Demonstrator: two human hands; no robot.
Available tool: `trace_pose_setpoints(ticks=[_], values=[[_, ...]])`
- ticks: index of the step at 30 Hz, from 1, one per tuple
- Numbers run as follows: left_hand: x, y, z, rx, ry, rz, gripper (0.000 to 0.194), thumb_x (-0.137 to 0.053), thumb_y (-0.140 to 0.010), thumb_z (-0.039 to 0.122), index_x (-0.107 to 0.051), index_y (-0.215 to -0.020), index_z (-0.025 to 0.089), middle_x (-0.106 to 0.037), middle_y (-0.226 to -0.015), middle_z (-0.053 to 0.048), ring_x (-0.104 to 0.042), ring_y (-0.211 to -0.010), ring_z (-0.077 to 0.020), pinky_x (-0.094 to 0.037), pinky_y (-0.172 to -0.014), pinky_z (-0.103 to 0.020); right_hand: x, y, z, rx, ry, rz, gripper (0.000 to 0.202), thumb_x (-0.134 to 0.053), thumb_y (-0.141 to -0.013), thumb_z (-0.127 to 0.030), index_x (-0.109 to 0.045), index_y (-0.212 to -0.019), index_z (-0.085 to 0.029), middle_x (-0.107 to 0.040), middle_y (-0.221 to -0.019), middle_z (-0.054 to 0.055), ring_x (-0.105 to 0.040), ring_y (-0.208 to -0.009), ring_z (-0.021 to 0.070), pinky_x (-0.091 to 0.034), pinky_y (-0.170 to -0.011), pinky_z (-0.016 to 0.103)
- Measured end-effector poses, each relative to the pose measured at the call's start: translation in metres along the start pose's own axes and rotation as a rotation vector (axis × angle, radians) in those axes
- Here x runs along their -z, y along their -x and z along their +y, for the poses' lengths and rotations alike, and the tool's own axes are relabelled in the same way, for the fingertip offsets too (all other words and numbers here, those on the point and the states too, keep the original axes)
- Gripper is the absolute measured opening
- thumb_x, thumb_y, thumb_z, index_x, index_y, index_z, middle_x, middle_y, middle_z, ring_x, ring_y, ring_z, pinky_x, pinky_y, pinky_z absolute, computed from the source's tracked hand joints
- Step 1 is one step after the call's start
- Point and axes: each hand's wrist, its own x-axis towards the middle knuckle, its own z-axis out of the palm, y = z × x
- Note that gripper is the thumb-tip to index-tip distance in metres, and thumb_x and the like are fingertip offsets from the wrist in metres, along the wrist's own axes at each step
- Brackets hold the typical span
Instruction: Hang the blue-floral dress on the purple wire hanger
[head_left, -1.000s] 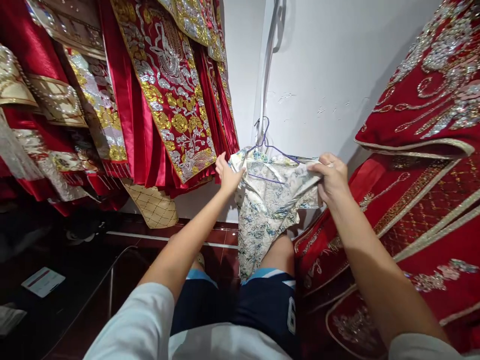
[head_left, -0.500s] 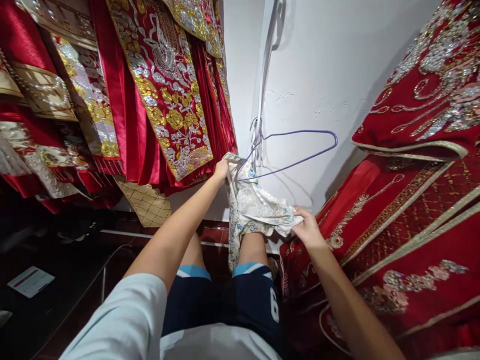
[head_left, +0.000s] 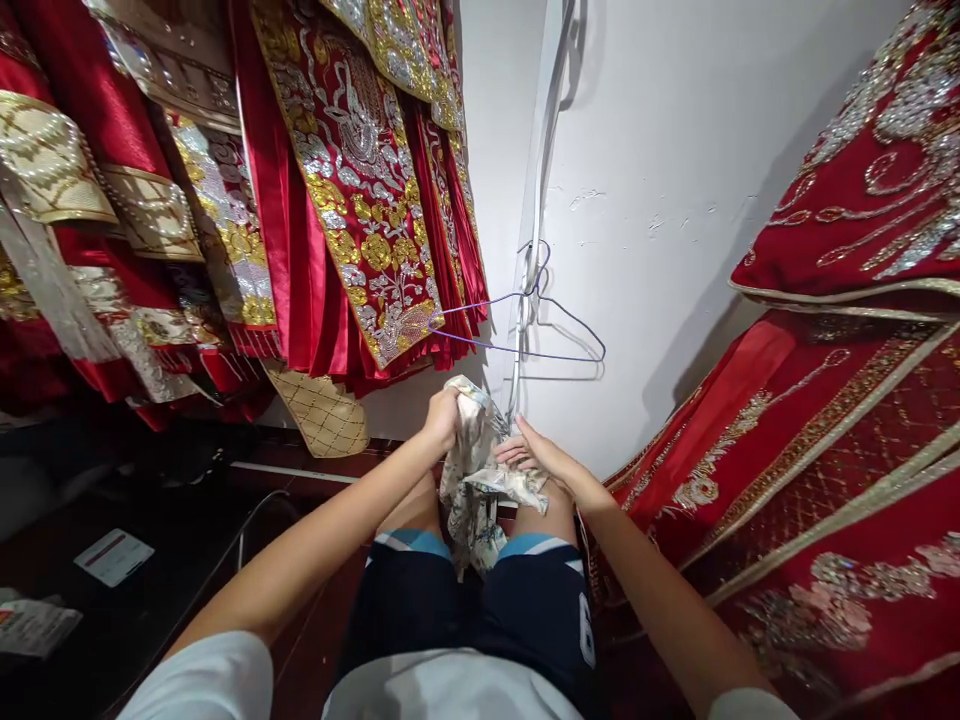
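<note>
A white floral garment (head_left: 469, 455) hangs crumpled in front of my knees, its lower part dropping between my legs. My left hand (head_left: 444, 418) is closed round its upper edge. Beside it, my right hand (head_left: 536, 450) has its thumb raised and fingers stretched out against the cloth, without gripping it. Just above both hands, a purple wire hanger (head_left: 559, 357) hangs bare by its hook from a pale strap or rail on the wall, apart from the garment.
Red dresses with gold and silver embroidery (head_left: 367, 200) hang at the left. Another beaded red gown (head_left: 810, 400) fills the right side. A white wall (head_left: 660, 150) stands ahead. On a dark surface at lower left lies a white card (head_left: 114, 557).
The garment has come off the purple hanger, which now hangs free. My right hand has let go of the cloth's right end and moved left; my left hand has lowered with the garment.
</note>
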Motion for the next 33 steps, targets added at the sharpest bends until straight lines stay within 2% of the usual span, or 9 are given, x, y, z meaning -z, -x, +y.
trace_pose_setpoints(ticks=[4, 8, 10, 13, 16, 20, 24, 29, 33], values=[[-0.001, 0.061, -0.012, -0.169, -0.347, -0.361, 0.013, -0.053, -0.078, 0.026, -0.063, -0.075, 0.019, -0.069, -0.078, -0.006, -0.064, -0.076, -0.0208, -0.051, -0.079, -0.035, -0.021, -0.013, -0.02, 0.034, -0.297, -0.043, 0.056, -0.039, -0.083, -0.075, -0.059, -0.078, -0.022, -0.062, -0.069, 0.005, -0.059, -0.066, 0.0191, -0.049, -0.065, 0.031], [0.008, 0.111, 0.001, -0.361, -0.767, -0.735, 0.014, -0.057, -0.081, 0.029, -0.066, -0.09, 0.023, -0.07, -0.112, -0.008, -0.063, -0.102, -0.0254, -0.047, -0.096, -0.041, -0.016, -0.008, -0.032, 0.065, -0.255, -0.109, 0.03, -0.065, -0.072, -0.054, -0.055, -0.073, -0.026, -0.051, -0.06, 0.0, -0.051, -0.057, 0.0186, -0.048, -0.057, 0.032], [0.012, 0.12, 0.019, -0.503, -0.902, -0.799, 0.019, -0.059, -0.083, 0.031, -0.065, -0.1, 0.024, -0.067, -0.12, -0.009, -0.062, -0.104, -0.0262, -0.048, -0.096, -0.041, -0.014, 0.001, -0.042, 0.055, -0.237, -0.166, 0.028, -0.066, -0.07, -0.051, -0.055, -0.069, -0.026, -0.05, -0.058, 0.0, -0.05, -0.056, 0.0195, -0.047, -0.056, 0.034], [0.011, 0.109, 0.046, -0.713, -0.926, -0.696, 0.027, -0.056, -0.089, 0.034, -0.062, -0.114, 0.025, -0.064, -0.125, -0.011, -0.06, -0.113, -0.0268, -0.045, -0.101, -0.041, -0.012, 0.023, -0.063, 0.105, -0.189, -0.217, 0.022, -0.067, -0.07, -0.044, -0.058, -0.07, -0.024, -0.053, -0.061, 0.001, -0.052, -0.061, 0.0185, -0.048, -0.062, 0.032], [0.008, 0.085, 0.05, -0.592, -0.896, -0.838, 0.034, -0.048, -0.095, 0.045, -0.061, -0.118, 0.023, -0.066, -0.122, -0.009, -0.06, -0.113, -0.0255, -0.044, -0.101, -0.038, -0.001, 0.05, -0.087, 0.124, -0.057, -0.336, 0.023, -0.075, -0.064, -0.033, -0.066, -0.081, -0.02, -0.062, -0.071, -0.001, -0.057, -0.067, 0.016, -0.049, -0.067, 0.028], [0.019, 0.065, 0.021, -0.25, -1.106, -1.179, 0.058, -0.033, -0.096, 0.064, -0.061, -0.072, 0.019, -0.063, -0.07, -0.005, -0.057, -0.064, -0.0187, -0.046, -0.066, -0.032, 0.033, 0.074, -0.107, 0.132, 0.39, -0.553, 0.02, -0.077, -0.067, -0.03, -0.069, -0.078, -0.015, -0.062, -0.068, -0.002, -0.052, -0.061, 0.0116, -0.041, -0.056, 0.023], [0.048, 0.048, 0.011, -0.436, -1.472, -1.037, 0.055, -0.062, -0.081, 0.063, -0.045, -0.05, 0.02, -0.043, -0.047, 0.001, -0.039, -0.046, -0.0136, -0.036, -0.057, -0.031, 0.066, 0.077, -0.106, 0.286, 0.563, -0.213, 0.01, -0.069, -0.069, -0.025, -0.068, -0.069, -0.016, -0.056, -0.061, -0.003, -0.044, -0.053, 0.0098, -0.031, -0.049, 0.023], [0.072, 0.022, 0.048, -0.442, -1.844, -0.806, 0.045, -0.066, -0.076, 0.059, -0.056, -0.058, 0.02, -0.062, -0.061, -0.007, -0.062, -0.068, -0.0261, -0.044, -0.083, -0.042, 0.088, 0.046, -0.1, 0.515, 0.582, 0.321, 0.026, -0.072, -0.066, -0.028, -0.078, -0.088, -0.016, -0.064, -0.07, 0.002, -0.05, -0.062, 0.0144, -0.04, -0.06, 0.026], [0.078, 0.019, 0.076, -0.432, -1.95, -0.677, 0.03, -0.068, -0.073, 0.049, -0.067, -0.072, 0.019, -0.07, -0.077, -0.012, -0.065, -0.087, -0.0343, -0.044, -0.086, -0.046, 0.095, -0.008, -0.094, 0.61, 0.379, 0.537, 0.044, -0.066, -0.065, -0.026, -0.075, -0.107, -0.017, -0.066, -0.075, 0.001, -0.05, -0.062, 0.0137, -0.042, -0.063, 0.026]])
